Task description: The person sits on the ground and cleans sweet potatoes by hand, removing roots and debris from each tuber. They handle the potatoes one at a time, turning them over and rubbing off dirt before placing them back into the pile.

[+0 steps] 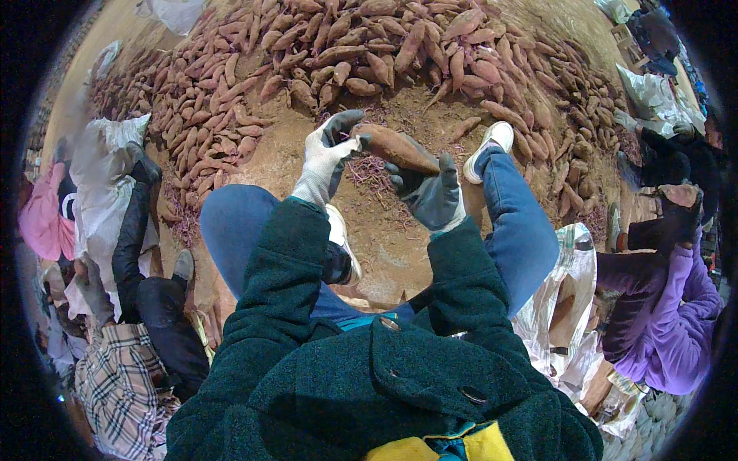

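Observation:
A large reddish-brown sweet potato is held up between my two hands, over the dirt floor. My left hand, in a white knit glove with grey coated fingers, pinches its left end with thumb and fingers. The lower right end rests in my right hand, gloved the same way, with the thumb up beside the tip and the fingers beneath. Under the sweet potato lies a small heap of purple sprouts. One single sweet potato lies on the dirt near my right shoe.
A broad pile of sweet potatoes curves around the front and both sides. Co-workers sit close by: one in a plaid garment at left, one in a purple sleeve at right. White woven sacks lie beside my right knee.

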### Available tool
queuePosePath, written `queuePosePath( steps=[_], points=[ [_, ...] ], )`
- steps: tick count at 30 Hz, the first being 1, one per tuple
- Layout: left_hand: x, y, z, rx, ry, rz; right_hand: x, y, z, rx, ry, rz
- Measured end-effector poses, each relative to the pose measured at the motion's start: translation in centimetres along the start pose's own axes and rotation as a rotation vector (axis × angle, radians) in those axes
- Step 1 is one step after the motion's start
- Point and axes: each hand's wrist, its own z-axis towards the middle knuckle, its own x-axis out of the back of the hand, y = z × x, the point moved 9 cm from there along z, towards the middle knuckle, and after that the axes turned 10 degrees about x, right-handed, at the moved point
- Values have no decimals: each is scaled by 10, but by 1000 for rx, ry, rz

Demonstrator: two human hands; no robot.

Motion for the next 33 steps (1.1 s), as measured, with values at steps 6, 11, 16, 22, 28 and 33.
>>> queuePosePath(
  steps=[6,11,16,22,28,33],
  points=[
    [-22,-24,-8,161,-9,271,50,-9,0,151,277,-246],
    [-31,-31,-8,183,-153,227,80,-21,-1,273,395,-457],
    [-28,-49,-7,279,-192,231,100,-29,0,366,479,-514],
    [-37,-61,-16,399,-277,222,117,-36,-8,431,605,-489],
    [-45,-58,-24,506,-329,111,124,-34,-10,390,673,-471],
    [-42,-62,-21,516,-286,118,121,-32,-11,402,678,-442]
  ],
)
